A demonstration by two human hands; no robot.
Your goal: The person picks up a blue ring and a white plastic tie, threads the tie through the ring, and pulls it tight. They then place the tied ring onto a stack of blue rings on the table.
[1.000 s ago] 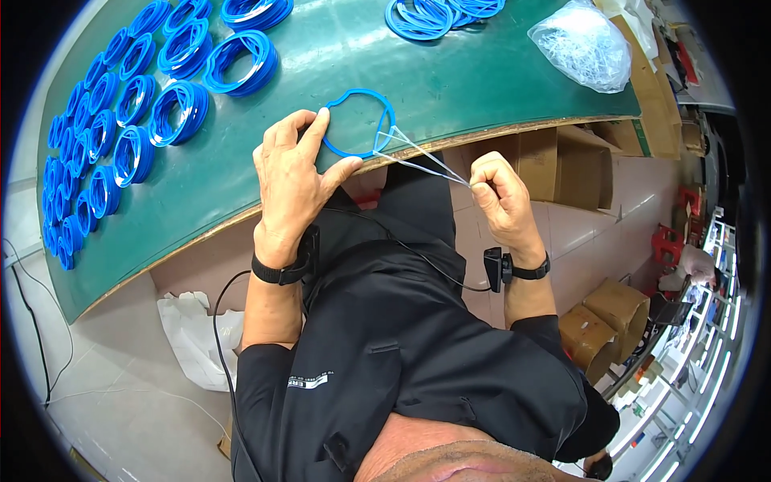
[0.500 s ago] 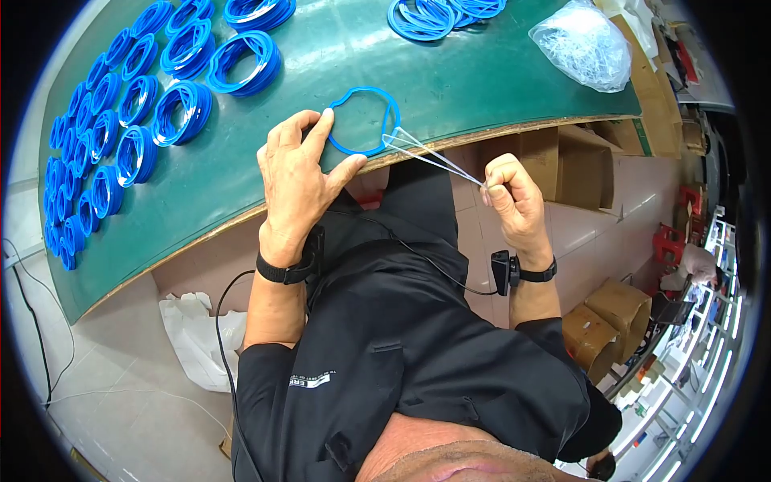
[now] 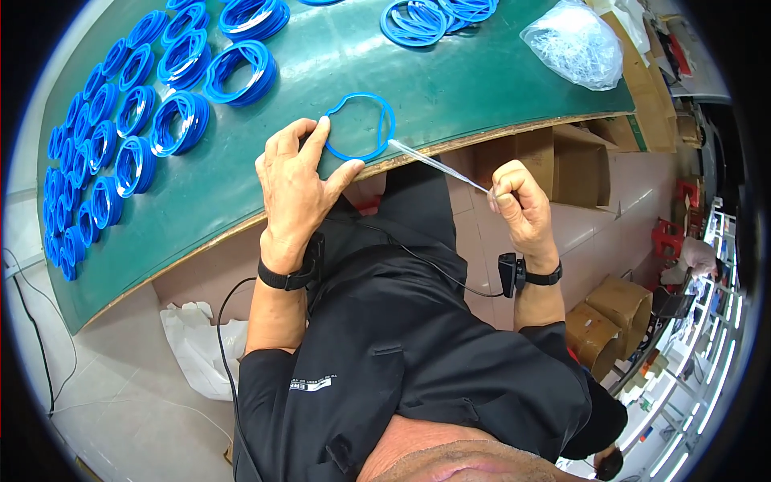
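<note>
A single thin blue ring, like a coil of cord or tubing, lies near the front edge of the green-topped table. My left hand grips its left side, forefinger and thumb set apart against its rim. A clear, thin strap is looped on the ring's right side and runs taut out past the table edge. My right hand pinches the strap's far end between closed fingers. What exactly the strap is made of cannot be made out.
Several blue coil bundles stand in rows at the left. More loose blue rings lie at the back. A clear bag of thin strands sits at the table's right end. An open cardboard box stands below the edge.
My right hand has moved slightly right and nearer to me. The strap's loop, spread wide before, is now drawn narrow and tight against the ring. My left hand stays at the ring.
</note>
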